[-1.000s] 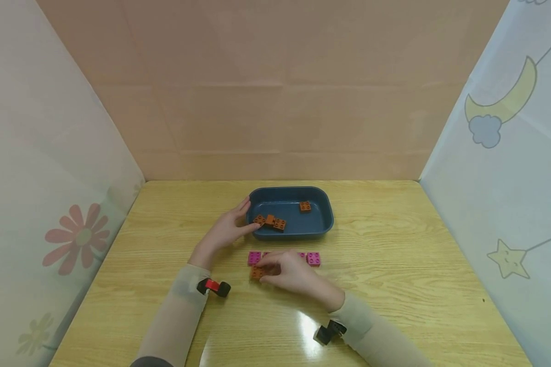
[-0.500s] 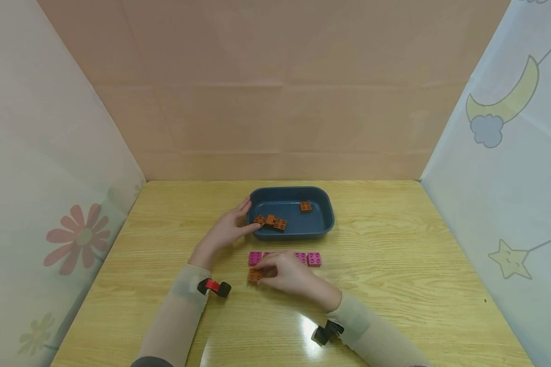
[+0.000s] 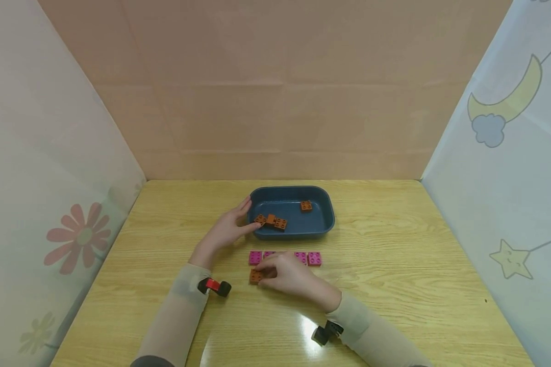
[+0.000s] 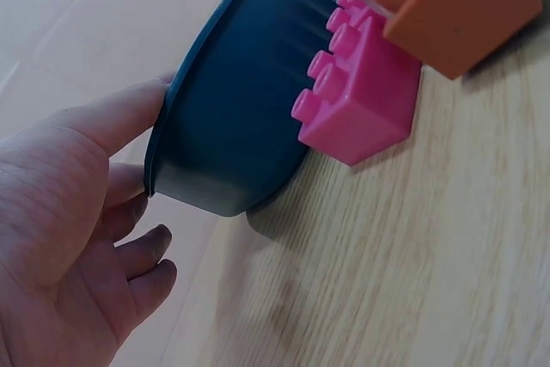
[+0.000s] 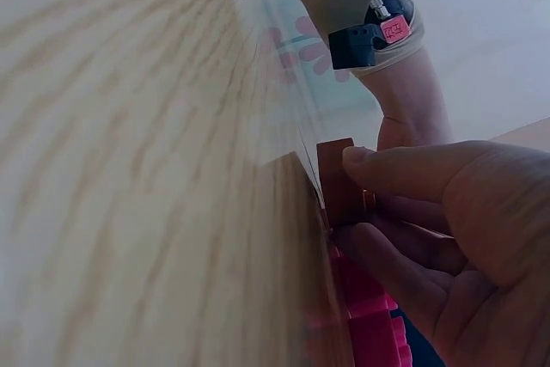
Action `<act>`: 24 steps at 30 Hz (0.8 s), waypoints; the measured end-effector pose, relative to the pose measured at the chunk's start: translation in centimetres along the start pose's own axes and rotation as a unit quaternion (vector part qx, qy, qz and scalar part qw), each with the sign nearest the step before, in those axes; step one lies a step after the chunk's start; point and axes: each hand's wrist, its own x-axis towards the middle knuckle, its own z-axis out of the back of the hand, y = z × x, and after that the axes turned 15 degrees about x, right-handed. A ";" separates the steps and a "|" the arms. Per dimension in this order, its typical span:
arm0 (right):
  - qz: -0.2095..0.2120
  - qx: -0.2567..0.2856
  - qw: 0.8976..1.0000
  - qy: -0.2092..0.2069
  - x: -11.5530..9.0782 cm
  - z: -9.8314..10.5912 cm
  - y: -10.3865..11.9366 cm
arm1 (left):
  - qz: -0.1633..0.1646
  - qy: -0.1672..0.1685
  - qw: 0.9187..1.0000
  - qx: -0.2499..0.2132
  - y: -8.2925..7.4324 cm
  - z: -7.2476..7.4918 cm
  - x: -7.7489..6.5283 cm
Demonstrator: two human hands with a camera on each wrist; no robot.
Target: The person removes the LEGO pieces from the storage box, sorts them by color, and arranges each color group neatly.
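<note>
Orange brick (image 3: pixel 254 277) and right hand (image 3: pixel 286 275) nudged slightly toward 7 o'clock; I've got it pinched, 6 o'clock of the pink row's (image 3: pixel 255 258) left end. One orange out, four orange bricks (image 3: pixel 281 225) left in blue tray (image 3: pixel 308 220) at 12. Left hand (image 3: pixel 226 231) grips tray's 9 o'clock rim. Mid-row hidden.

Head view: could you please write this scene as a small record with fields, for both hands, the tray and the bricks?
left hand: grip on the left end of the tray
right hand: grip on an orange brick
orange brick: on the person's side of the leftmost pink brick; contact unclear
tray contents: four loose bricks, orange
pink row: between tray and person; at least four bricks, part hidden by the right hand
surface: wood-look table
</note>
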 end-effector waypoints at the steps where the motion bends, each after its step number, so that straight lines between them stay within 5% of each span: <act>1: 0.002 -0.002 1.000 0.000 0.0 0.0 0.1 | 0.000 0.000 1.000 0.001 0.0 0.0 0.0; 10: 0.019 -0.060 0.998 0.001 0.0 -0.2 0.2 | -0.006 -0.001 1.000 0.005 0.0 0.0 0.1; 24: 0.032 -0.070 0.997 -0.004 0.0 -0.5 0.3 | -0.008 -0.003 1.000 0.003 0.0 0.0 0.0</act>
